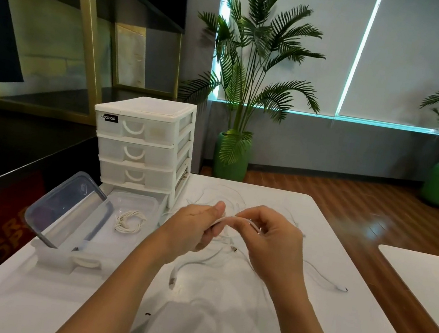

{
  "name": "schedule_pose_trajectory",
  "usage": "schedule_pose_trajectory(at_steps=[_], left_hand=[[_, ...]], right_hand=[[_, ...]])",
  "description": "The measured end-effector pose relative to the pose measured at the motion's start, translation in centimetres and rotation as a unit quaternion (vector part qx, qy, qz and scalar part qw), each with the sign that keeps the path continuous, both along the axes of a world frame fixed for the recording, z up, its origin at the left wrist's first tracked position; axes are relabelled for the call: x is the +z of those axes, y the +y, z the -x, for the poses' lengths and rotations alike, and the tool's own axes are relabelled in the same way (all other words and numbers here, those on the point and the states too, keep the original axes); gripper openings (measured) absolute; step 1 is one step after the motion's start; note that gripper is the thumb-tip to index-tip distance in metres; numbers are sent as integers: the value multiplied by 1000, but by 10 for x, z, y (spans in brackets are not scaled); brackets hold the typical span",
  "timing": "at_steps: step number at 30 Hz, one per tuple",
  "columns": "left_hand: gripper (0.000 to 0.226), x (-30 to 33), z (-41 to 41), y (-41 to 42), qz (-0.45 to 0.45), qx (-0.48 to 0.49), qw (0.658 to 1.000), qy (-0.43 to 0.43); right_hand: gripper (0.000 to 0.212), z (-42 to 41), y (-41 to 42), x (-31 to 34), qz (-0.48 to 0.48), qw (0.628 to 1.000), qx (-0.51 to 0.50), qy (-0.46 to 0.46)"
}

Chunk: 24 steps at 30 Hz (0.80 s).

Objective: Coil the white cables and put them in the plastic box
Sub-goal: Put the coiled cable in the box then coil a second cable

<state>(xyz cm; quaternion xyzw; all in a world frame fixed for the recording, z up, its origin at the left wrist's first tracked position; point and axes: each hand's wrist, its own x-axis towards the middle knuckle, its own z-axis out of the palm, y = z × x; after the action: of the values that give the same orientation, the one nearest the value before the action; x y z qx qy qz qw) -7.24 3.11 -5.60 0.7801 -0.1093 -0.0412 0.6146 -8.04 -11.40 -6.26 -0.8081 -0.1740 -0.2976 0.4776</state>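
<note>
Two hands mid-coil, one cable already boxed

Left hand (197, 224) grips the bundled white cable (228, 219), right hand (269, 242) pinches its free run; I'd keep loops even and the pinch tight so the loose cables (321, 277) on the table (76, 302) don't tangle in. Further left, the coiled cable (130, 221) sits in the plastic box (153, 202), lid (68, 208) propped open.

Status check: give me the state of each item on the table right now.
Clear plastic box: open, one coiled white cable inside.
Clear lid: off, propped tilted.
White cable: held by both hands, left hand, right hand.
White drawer unit: upper drawers closed.
</note>
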Motion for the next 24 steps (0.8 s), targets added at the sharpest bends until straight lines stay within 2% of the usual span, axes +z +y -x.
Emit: schedule_pose_trajectory(at_steps=[4, 8, 10, 15, 20, 22, 24], left_hand=[[52, 2, 2, -5, 78, -25, 996, 46], [60, -1, 4, -14, 209, -36, 974, 78], [62, -2, 4, -19, 245, -38, 965, 90], [60, -2, 6, -33, 218, 30, 971, 90], [61, -3, 8, -48, 139, 138, 979, 60], [64, -1, 10, -48, 119, 138, 982, 47], [61, -1, 11, -43, 156, 81, 984, 42]], right_hand=[[5, -1, 3, -2, -46, 995, 34, 80], [20, 1, 11, -1, -121, 971, 118, 171], [28, 2, 13, 0, -158, 958, 134, 199], [38, 0, 15, -3, -118, 976, 68, 173], [36, 1, 14, -5, -41, 990, 0, 137], [31, 1, 14, -5, -10, 993, -24, 117], [30, 0, 12, -4, -3, 994, -37, 105]])
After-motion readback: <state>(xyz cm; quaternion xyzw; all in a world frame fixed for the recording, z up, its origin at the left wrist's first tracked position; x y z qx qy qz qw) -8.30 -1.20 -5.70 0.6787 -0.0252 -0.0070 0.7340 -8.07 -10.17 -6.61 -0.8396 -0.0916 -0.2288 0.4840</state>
